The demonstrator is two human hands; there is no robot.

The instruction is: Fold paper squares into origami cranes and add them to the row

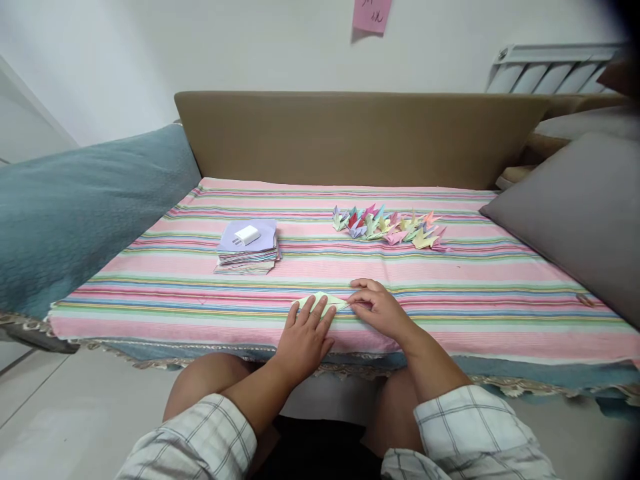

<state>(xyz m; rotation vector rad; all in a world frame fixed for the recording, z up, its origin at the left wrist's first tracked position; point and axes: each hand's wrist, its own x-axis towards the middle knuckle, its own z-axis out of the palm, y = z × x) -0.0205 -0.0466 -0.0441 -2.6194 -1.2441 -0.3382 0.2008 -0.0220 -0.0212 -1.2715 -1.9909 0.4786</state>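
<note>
A pale green folded paper point(327, 300), long and pointed like a narrow diamond, lies on the striped cloth in front of me. My left hand point(306, 337) rests flat across its left part, fingers stretched out and pressing it down. At the paper's right tip, my right hand point(377, 308) is closed in a pinch on the thin point. Beyond my hands to the right lies a group of several folded paper cranes point(390, 227) in mixed colours. To the left stands a stack of square paper point(249, 260) with a lilac sheet on top.
A white charger plug point(247, 235) sits on the paper stack. The striped cloth point(150, 287) covers the sofa seat up to the brown backrest point(360, 140). A blue-covered armrest point(100, 193) bounds the left; a grey cushion point(580, 207) leans at the right.
</note>
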